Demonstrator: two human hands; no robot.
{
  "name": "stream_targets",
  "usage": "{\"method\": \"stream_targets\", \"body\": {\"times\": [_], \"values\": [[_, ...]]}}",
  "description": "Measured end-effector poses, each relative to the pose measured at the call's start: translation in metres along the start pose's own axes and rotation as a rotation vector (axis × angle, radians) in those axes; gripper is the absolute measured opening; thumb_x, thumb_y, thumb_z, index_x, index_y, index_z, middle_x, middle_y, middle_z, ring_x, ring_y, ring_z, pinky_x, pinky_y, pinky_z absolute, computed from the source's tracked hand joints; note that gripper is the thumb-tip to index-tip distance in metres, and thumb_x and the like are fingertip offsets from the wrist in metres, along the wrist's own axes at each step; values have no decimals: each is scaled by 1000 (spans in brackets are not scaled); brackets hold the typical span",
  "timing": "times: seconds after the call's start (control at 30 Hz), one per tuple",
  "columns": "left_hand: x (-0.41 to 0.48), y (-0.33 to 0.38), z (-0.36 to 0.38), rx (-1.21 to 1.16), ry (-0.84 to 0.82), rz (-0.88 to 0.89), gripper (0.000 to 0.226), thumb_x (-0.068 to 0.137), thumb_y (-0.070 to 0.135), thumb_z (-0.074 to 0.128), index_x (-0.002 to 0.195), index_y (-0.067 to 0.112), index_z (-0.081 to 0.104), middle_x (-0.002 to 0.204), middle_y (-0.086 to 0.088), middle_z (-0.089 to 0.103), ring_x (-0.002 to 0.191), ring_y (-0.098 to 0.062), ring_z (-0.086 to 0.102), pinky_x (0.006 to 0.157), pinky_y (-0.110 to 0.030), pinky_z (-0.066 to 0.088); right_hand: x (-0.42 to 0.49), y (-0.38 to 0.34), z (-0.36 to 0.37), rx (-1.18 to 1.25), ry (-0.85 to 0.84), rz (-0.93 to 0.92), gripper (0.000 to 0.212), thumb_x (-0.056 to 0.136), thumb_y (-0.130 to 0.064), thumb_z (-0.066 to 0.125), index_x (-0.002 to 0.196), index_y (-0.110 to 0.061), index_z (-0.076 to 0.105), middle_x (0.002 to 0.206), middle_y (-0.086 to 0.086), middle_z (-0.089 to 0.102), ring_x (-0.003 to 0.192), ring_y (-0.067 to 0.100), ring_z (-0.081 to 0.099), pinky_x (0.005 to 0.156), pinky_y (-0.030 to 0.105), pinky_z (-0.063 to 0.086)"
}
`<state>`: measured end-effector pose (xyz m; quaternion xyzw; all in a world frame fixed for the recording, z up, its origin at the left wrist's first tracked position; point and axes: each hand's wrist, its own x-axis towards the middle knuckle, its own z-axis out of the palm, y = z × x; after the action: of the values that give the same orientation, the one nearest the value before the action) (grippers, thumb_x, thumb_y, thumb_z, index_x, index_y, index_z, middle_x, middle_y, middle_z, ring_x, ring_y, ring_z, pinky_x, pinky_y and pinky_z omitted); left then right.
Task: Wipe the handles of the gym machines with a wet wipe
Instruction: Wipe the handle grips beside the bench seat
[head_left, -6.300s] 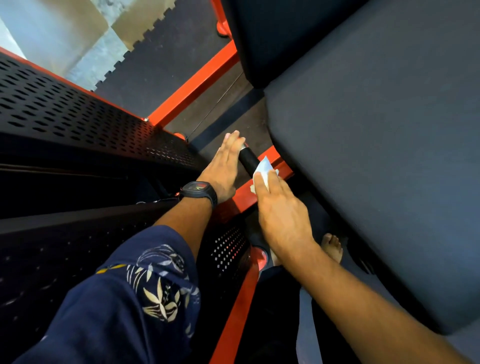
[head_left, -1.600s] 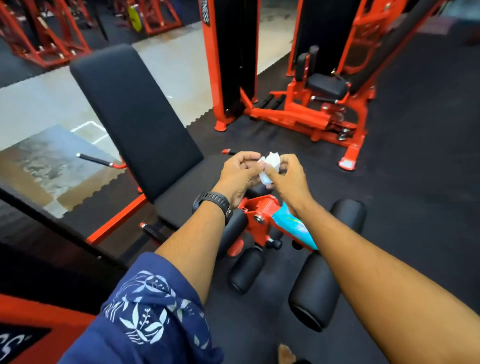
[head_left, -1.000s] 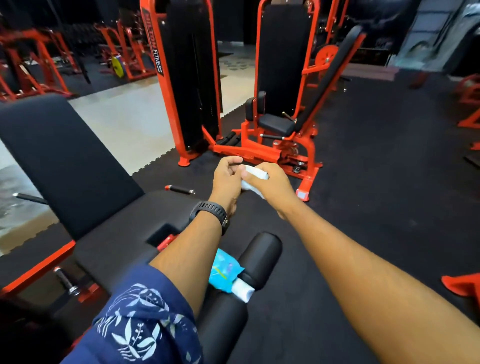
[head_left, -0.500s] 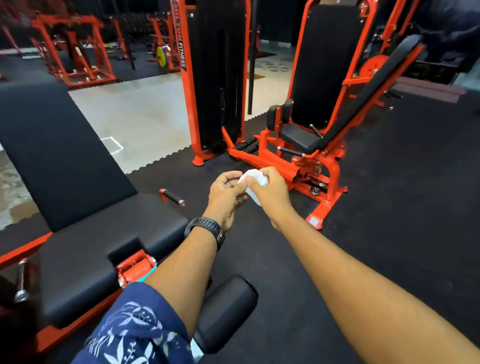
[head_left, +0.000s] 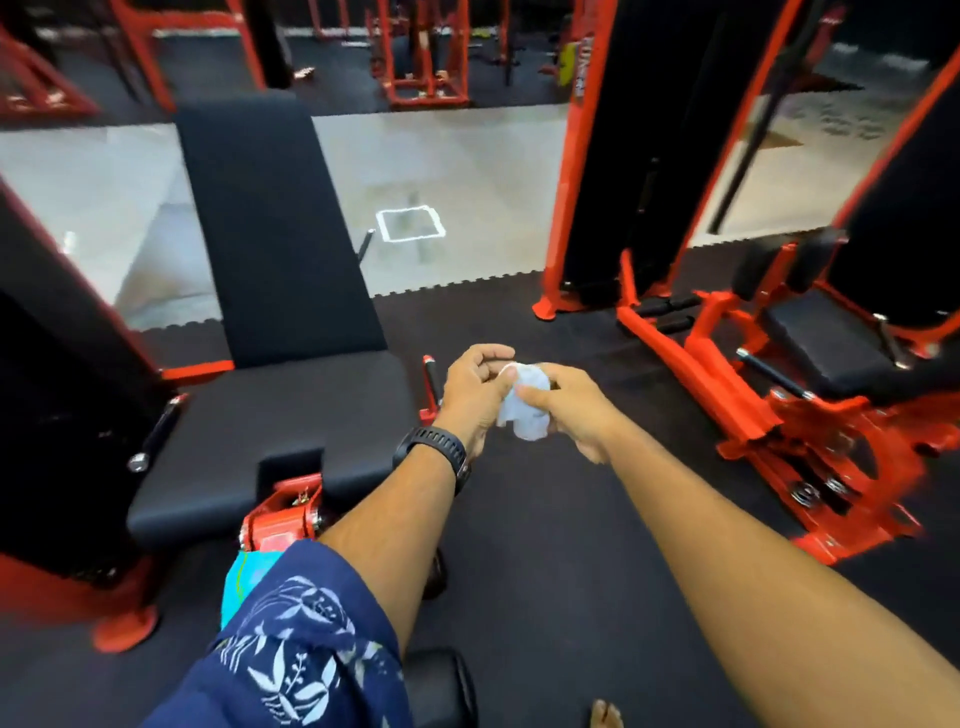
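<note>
Head view: blue patterned sleeve (head_left: 301, 649) nearest, teal packet (head_left: 241, 577) just beside it under the bench front. Black watch (head_left: 434, 452) on left wrist. Mid-air over the dark floor (head_left: 545, 519), left hand (head_left: 475, 395) and right hand (head_left: 571, 410) are together, both pinching the crumpled wet wipe (head_left: 524, 410) between them. Red-tipped bench handle (head_left: 430, 376) just left of the hands, untouched. Black backrest (head_left: 270, 223) beyond, orange machine (head_left: 779, 395) to the right.

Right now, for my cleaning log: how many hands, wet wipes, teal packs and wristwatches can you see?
2 hands: left hand, right hand
1 wet wipe, held between both
1 teal pack, partly hidden by the sleeve
1 wristwatch
Total: 5
</note>
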<state>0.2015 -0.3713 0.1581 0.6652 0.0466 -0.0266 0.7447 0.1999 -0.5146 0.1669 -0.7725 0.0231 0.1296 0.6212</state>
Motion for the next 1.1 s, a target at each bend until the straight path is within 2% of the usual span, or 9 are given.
{"method": "stream_targets", "body": {"times": [0.17,0.3,0.4,0.53,0.67,0.77,0.83,0.93,1.1], "values": [[41,-22,8,19,247,-40,29,96,-8,52,104,18,61,109,-10,69,89,-16,68,59,-26,56,74,20,-5,-102,-79,-19,7,86,-11,71,90,-10,65,89,5,66,76,16,63,62,28,51],[72,-43,1,126,401,-32,37,90,-11,56,98,25,62,101,-3,68,82,-8,64,68,-19,54,119,29,7,-95,-132,-37,9,82,-14,67,89,-18,64,91,-1,67,82,18,65,71,37,56],[101,-64,-10,199,474,-61,37,87,-10,59,99,25,64,100,-3,68,87,-11,65,73,-19,54,154,38,21,-129,-141,-11,19,83,-11,62,86,-27,70,90,-3,71,86,18,69,74,37,58],[153,-103,-35,286,488,-99,30,87,-5,63,98,23,65,99,-1,70,93,-14,66,78,-19,55,217,65,44,-148,-108,44,8,73,-14,70,75,-21,70,81,-4,71,79,18,67,70,36,56],[200,-146,-67,482,395,-131,30,89,-4,60,105,21,67,101,9,71,93,1,64,82,-11,47,279,98,71,-213,-57,16,15,83,-26,75,75,-20,63,75,-7,66,65,6,60,59,25,48],[229,-183,-101,1028,148,-173,40,93,12,59,131,23,58,131,3,61,129,-18,50,108,-34,40,315,125,92,-319,-36,-24,14,92,-26,67,80,-24,59,89,-8,67,71,3,62,62,25,50],[247,-204,-119,1310,-40,-299,54,98,25,55,150,25,39,157,0,36,150,-26,21,122,-45,18,338,146,106,-379,-7,-28,20,94,-9,58,83,-25,55,94,-9,65,67,1,59,56,19,45],[270,-227,-134,1439,-168,-400,73,100,43,51,159,28,12,168,-4,2,154,-27,-8,123,-52,-2,360,172,121,-481,-36,18,32,91,5,44,90,-26,54,100,-10,53,77,8,56,61,18,42],[284,-260,-156,1527,-234,-439,91,93,56,51,160,28,-4,167,-3,-15,153,-25,-18,123,-51,-8,378,214,145,-578,-117,95,15,95,-11,56,106,-17,65,115,-4,52,98,18,60,77,25,48]]}}
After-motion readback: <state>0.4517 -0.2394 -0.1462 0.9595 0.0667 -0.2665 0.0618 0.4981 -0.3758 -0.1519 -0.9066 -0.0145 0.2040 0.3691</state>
